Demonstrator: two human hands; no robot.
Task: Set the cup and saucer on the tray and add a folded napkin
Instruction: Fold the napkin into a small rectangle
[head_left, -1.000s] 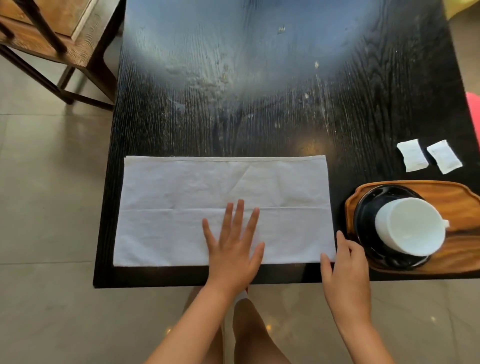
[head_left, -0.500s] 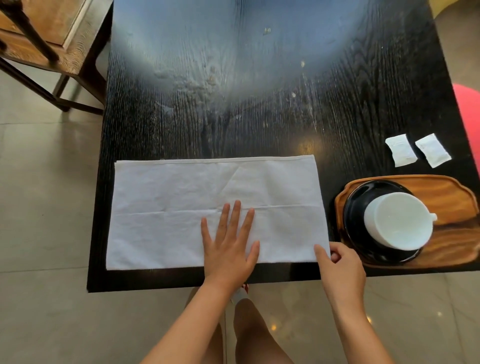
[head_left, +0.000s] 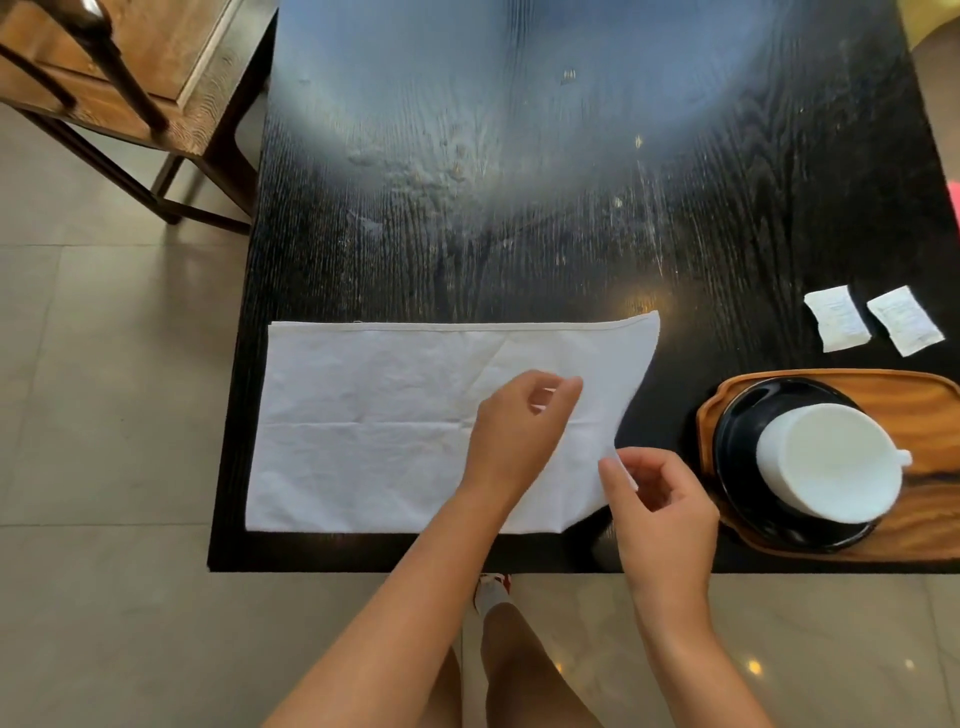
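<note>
— White cloth, that's the napkin, lying long-ways near the front edge of the black wooden table. See the crease running across its middle?

— I see it. What are the hands doing?

— Her right hand pinches the napkin's near right corner between thumb and fingertips and holds it lifted off the table, so that whole right edge slants up and inward.

— And the other one?

— Over the right half of the cloth, the left hand has its fingers curled in. Something white shows between finger and thumb, so it looks to be pinching the fabric there, though I can't be sure from where I stand.

— Where's the cup?

— Already on the wooden tray at the right end of the table. A black saucer sits on the tray, and the white cup stands on the saucer, its small handle pointing right.

— Is the napkin touching the tray?

— No, dark table shows between them; her right hand is in that gap, just beside the tray's left rim.

— Anything else about?

— Two small white packets lie side by side on the table just beyond the tray. A brown wooden chair stands on the tiled floor off the far left corner.
</note>
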